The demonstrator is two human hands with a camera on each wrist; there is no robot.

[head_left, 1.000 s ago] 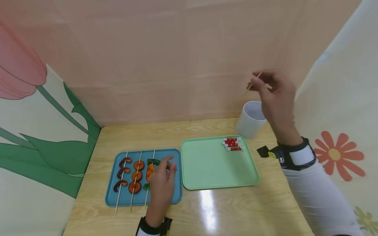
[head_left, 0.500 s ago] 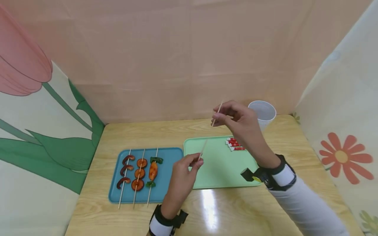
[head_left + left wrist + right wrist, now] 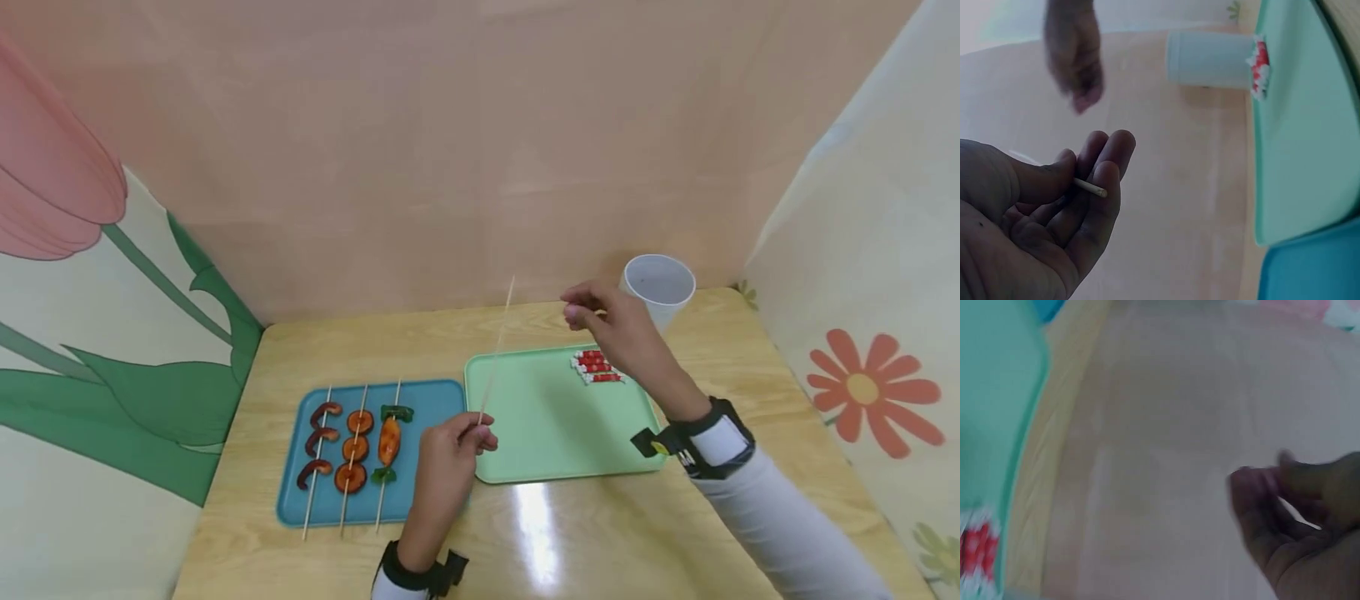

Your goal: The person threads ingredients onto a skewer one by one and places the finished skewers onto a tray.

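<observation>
My left hand [image 3: 448, 458] pinches a thin wooden skewer [image 3: 498, 350] near its lower end; the stick points up and away above the green tray [image 3: 525, 433]. In the left wrist view, its blunt end pokes out between thumb and fingers. My right hand [image 3: 618, 333] hovers over the tray's far right part, fingers loosely bent and nothing visible between them. Below it lie several small red-and-white wrapped pieces [image 3: 596, 367]. On the blue tray [image 3: 435, 408] rest three loaded skewers: brown curved pieces [image 3: 313, 474], round orange-brown slices [image 3: 351, 477], and an orange piece [image 3: 389, 442] between green ones.
A white cup [image 3: 660, 287] stands behind the green tray at the back right, partly hidden by my right hand. Both trays sit side by side on a wooden table [image 3: 600, 533]. Fabric walls [image 3: 420, 192] enclose the back and sides.
The right hand brought the skewer from near the cup to the left hand, which left the blue tray to take it. The right hand has let go; the left has drawn the skewer slightly down.
</observation>
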